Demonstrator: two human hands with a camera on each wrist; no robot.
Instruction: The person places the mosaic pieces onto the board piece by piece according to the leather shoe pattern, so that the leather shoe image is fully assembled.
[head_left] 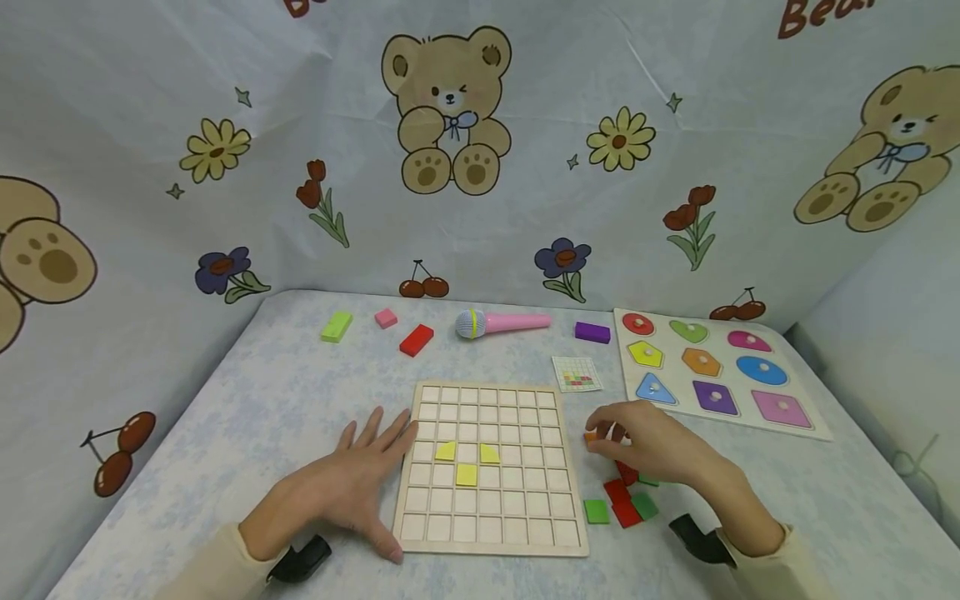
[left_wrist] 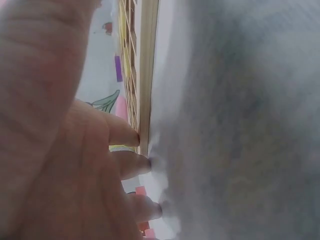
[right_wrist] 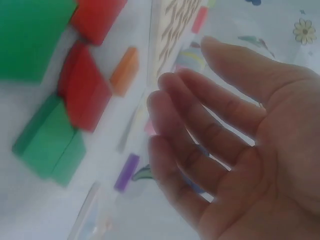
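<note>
Loosely curved right hand (head_left: 654, 437), left (head_left: 352, 487) splayed against board (head_left: 495, 549)

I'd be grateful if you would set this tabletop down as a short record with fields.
Left hand: left hand, fingers spread, touching the grid board's left edge
Right hand: right hand, fingers loosely bent near the orange piece, holding nothing
Workpiece: grid board, with three yellow pieces in its cells
Loose pieces: red tiles and green tiles, right of the board
Reference: small pattern card, beyond the board's far right corner
Farther back: pink microphone, purple block, shape puzzle
</note>
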